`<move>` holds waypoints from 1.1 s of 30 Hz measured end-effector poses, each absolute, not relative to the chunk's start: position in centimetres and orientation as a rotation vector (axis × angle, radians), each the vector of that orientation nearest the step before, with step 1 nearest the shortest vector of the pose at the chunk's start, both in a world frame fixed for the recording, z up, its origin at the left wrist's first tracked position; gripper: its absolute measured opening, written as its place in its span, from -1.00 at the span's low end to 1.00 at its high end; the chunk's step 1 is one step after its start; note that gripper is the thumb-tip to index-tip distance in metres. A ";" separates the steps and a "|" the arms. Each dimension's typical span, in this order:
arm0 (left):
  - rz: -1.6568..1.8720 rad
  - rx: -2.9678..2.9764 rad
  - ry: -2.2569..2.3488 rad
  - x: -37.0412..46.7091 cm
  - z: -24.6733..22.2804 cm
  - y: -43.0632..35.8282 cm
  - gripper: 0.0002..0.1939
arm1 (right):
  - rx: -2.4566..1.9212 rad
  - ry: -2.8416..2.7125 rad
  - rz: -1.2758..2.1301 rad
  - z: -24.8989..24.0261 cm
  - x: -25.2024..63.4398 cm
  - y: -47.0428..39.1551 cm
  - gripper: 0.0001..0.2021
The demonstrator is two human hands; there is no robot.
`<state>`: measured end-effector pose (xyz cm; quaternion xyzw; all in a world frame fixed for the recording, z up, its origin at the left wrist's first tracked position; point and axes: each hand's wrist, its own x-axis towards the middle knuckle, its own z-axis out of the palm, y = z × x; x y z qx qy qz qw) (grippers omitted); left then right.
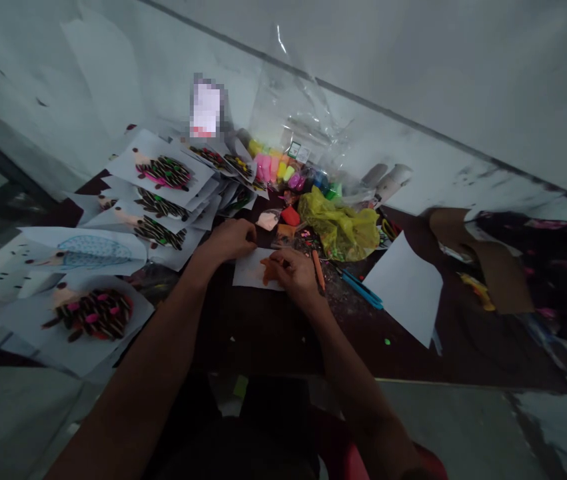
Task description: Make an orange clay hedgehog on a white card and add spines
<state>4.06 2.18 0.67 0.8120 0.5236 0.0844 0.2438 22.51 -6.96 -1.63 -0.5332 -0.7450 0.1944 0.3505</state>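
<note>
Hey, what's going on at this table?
A person is working with both bare hands over a small white paper. The right hand has its fingers on an orange piece, while the left hand is by the paper's far edge. To the left lie pictures of spiny animals; beyond the hands is a crumpled yellow bag, and to the right a blue tool and a larger white sheet.

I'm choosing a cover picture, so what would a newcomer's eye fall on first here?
Probably the crumpled yellow bag, bright near the middle of the dark table. Next, perhaps, the spiny, hedgehog-like figures on papers piled at the left. Nearer the wearer, the right hand pinches an orange piece over a small white sheet.
</note>
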 end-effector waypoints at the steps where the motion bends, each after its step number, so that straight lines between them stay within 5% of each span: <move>1: 0.179 2.221 1.435 4.0 1.0 2.1 -0.76 | -1.384 -1.939 0.501 -1.6 22.5 -7.0 -0.87; 33: 0.080 2.258 1.361 3.7 1.4 2.2 -0.78 | -1.466 -2.225 0.146 -2.8 21.6 -7.4 -0.87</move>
